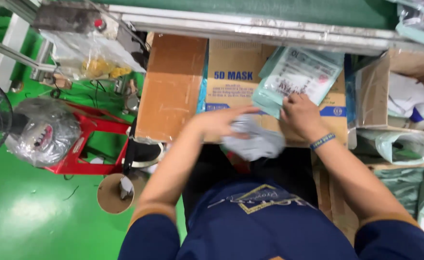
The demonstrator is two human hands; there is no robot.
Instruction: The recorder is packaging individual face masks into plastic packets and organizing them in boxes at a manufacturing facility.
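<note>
The left hand (pixel 221 120) is lying flat and blurred across a bundle of grey masks (pixel 254 140) above the lap, while the right hand (pixel 300 113) is pinching a pale green mask pouch (pixel 298 74) resting on the cardboard box (pixel 231 77) beyond

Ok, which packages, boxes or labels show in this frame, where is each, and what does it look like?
Cardboard box: flat under both hands, brown with blue print.
Pouch: under the right hand, pale green, clear front.
Grey masks: soft bundle at the left hand.
Open carton: at right, brown, white items inside.
Plastic bag: upper left, clear, yellow contents.
Wristband: right wrist, blue.
</note>
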